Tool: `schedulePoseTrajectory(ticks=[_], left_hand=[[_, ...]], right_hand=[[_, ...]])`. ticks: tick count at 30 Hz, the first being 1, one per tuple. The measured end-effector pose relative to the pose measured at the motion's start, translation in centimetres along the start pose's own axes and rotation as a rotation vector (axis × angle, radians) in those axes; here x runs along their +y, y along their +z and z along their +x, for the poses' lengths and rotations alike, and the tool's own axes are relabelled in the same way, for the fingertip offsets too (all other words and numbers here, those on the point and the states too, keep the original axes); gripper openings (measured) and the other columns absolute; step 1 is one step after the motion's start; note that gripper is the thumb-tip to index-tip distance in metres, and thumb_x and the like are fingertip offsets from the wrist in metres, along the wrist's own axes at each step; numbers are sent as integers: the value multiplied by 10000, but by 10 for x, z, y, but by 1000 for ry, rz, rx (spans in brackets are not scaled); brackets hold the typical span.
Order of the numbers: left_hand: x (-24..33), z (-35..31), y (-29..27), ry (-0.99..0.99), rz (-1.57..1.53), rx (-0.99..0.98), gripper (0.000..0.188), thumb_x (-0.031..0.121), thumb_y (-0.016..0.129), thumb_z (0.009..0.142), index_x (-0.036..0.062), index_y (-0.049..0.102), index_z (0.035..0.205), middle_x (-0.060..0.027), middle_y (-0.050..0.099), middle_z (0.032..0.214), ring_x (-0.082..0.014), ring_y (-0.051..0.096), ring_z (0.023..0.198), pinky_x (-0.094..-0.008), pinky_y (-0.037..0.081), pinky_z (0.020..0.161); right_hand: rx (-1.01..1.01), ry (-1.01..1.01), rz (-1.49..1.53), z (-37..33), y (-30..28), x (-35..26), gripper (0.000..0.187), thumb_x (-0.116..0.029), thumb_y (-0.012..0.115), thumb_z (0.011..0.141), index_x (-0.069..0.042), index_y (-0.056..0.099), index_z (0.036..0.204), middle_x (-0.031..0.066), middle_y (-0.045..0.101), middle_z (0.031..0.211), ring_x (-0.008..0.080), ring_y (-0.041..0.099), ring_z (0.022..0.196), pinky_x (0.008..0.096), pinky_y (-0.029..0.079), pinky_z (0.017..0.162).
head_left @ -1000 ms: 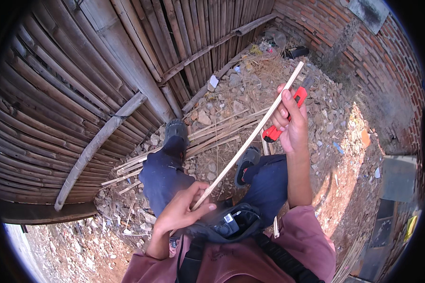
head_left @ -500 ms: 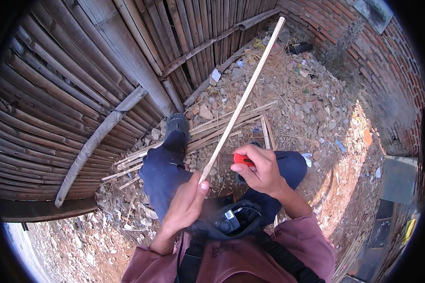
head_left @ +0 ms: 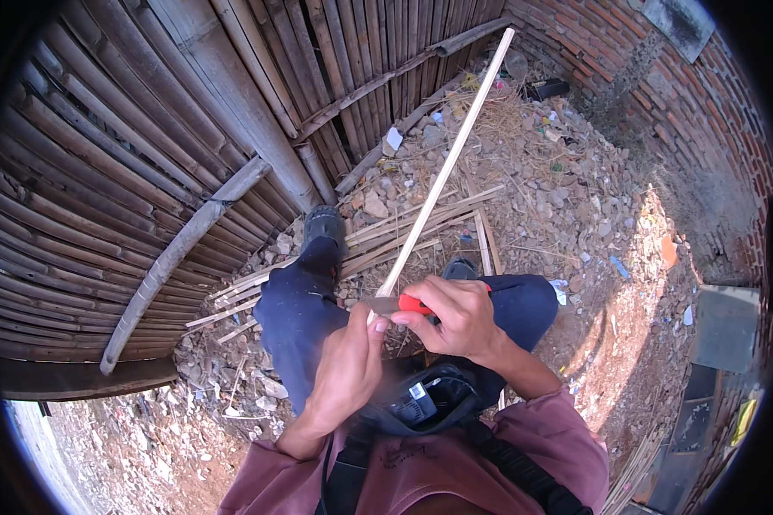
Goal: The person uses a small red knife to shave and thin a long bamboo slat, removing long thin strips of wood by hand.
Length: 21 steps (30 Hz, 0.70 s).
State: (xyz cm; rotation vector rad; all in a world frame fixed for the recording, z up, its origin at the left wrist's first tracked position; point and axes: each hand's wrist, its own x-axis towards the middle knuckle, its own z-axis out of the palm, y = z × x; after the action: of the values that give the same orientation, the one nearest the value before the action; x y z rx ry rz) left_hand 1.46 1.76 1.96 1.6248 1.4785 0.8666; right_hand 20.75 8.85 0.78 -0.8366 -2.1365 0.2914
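A long, pale wooden or bamboo stick (head_left: pixel 448 163) slants up and to the right, away from me. My left hand (head_left: pixel 349 356) pinches its near end between thumb and fingers. In my right hand (head_left: pixel 459 318) is a red-handled knife (head_left: pixel 414 305), its grey blade lying across the stick just beyond my left fingertips. The two hands are close together above my lap. How deep the blade sits in the wood cannot be made out.
Several split strips (head_left: pixel 395 230) lie on the rubble ground beyond my knees. A bamboo wall (head_left: pixel 103 197) rises at the left, and a brick wall (head_left: pixel 704 112) stands at the right. An open black pouch (head_left: pixel 429 399) hangs at my waist.
My right hand has moved left with the knife, bringing the blade onto the stick's near end. The stick has shifted slightly, still in my left hand.
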Motion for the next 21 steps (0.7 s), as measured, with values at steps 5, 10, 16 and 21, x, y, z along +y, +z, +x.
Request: schedulePoseTrajectory(ticks=[5, 10, 16, 21], left_hand=[[-1, -1, 4, -35, 123, 31, 180, 176, 521, 1113, 0, 492, 1132, -313, 646, 745, -558, 642, 742, -623, 449, 605], [-3, -2, 3, -28, 144, 13, 183, 173, 528, 1108, 0, 491, 1156, -317, 651, 751, -559, 645, 739, -628, 451, 600], [1, -3, 1, -26, 128, 9, 188, 169, 524, 1108, -2, 493, 1178, -317, 652, 755, -558, 646, 741, -625, 448, 607], [-1, -2, 0, -25, 127, 21, 188, 170, 521, 1110, -8, 490, 1158, -315, 637, 722, -554, 641, 714, -623, 443, 602]], right_hand=[[6, -11, -23, 2, 2, 4, 342, -385, 825, 904, -67, 700, 895, 45, 657, 733, 244, 655, 558, 345, 482, 509], [15, -49, -86, 5, -5, 6, 282, -339, 832, 888, -78, 725, 901, 30, 645, 712, 212, 676, 595, 329, 513, 530], [49, -84, -100, 9, -6, 6, 300, -357, 837, 880, -78, 726, 880, 20, 637, 693, 207, 667, 583, 329, 507, 523], [38, -104, -135, 13, -6, 9, 296, -354, 837, 884, -78, 729, 887, 29, 647, 701, 212, 663, 575, 330, 506, 525]])
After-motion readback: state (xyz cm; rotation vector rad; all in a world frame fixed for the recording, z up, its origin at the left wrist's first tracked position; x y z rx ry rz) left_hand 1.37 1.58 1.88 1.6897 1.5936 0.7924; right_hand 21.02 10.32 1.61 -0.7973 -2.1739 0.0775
